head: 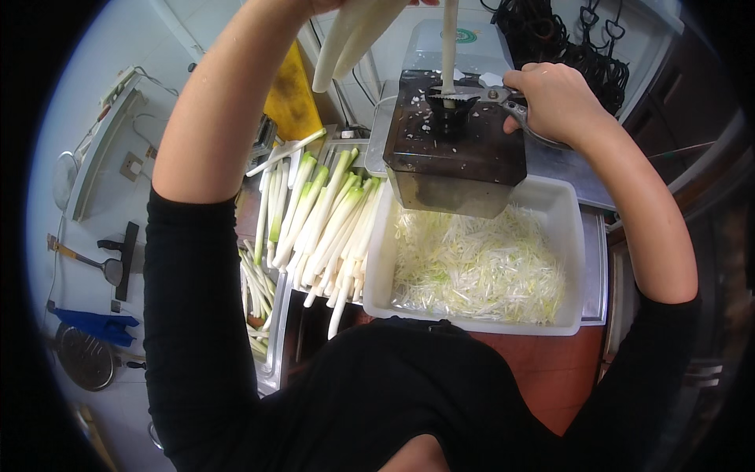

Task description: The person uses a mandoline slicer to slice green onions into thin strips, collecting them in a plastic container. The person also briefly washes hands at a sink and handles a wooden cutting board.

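Observation:
My right hand grips a pair of scissors whose blades lie across a scallion stalk standing in the black feed opening of a shredding machine. My left hand is mostly cut off at the top edge; white stalks hang down from it. Below the machine's dark cover, a white plastic tub holds finely shredded scallion. Left of the tub lies a heap of whole scallion stalks, white with green ends. White scraps are scattered on the cover.
A metal tray with thinner stalks is at the lower left. A yellow board leans behind the heap. Utensils, including a ladle, hang on the left wall. Black cords hang behind the machine, near a cabinet at right.

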Action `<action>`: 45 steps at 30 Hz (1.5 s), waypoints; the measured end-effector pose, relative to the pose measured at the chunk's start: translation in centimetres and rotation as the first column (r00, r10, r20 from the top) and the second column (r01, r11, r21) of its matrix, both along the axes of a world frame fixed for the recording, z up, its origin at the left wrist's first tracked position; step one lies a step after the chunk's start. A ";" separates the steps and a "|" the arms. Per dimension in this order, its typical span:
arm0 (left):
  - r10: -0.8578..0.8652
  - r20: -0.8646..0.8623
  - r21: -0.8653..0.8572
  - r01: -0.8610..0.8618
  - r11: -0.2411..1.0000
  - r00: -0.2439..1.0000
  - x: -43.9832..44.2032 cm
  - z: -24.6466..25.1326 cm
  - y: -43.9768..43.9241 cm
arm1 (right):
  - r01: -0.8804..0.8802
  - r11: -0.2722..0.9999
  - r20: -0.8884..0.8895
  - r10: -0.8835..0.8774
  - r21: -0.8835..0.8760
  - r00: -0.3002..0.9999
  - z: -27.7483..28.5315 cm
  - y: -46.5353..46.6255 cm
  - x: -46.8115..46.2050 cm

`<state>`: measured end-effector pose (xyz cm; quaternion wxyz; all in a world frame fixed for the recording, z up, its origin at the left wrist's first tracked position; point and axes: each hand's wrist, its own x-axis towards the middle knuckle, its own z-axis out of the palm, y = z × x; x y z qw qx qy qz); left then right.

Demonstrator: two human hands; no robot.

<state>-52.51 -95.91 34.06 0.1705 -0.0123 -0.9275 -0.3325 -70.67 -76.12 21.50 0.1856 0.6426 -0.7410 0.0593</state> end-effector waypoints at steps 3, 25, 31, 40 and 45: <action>-0.227 -0.002 0.189 0.223 0.956 0.974 -1.4 0.5 -2.0 | 0.009 1.000 -0.078 -0.008 0.009 0.997 0.7 0.2 0.7; -0.213 -0.013 0.177 0.212 0.961 0.977 -1.4 -1.4 -2.1 | 0.000 0.997 -0.027 -0.003 -0.079 1.000 2.2 1.3 -0.4; -0.281 0.008 0.148 0.277 0.949 0.960 -2.0 -4.1 -4.1 | 0.070 0.991 -0.105 -0.058 0.112 0.993 1.9 0.2 -0.6; -0.283 0.011 0.213 0.274 0.938 0.959 -1.4 -5.4 -3.4 | 0.132 0.983 0.102 -0.146 0.128 0.984 5.5 1.1 -0.5; -0.262 0.024 0.202 0.252 0.946 0.965 -0.9 -5.7 -3.6 | 0.176 0.960 0.157 -0.212 0.218 0.965 6.5 1.8 -0.3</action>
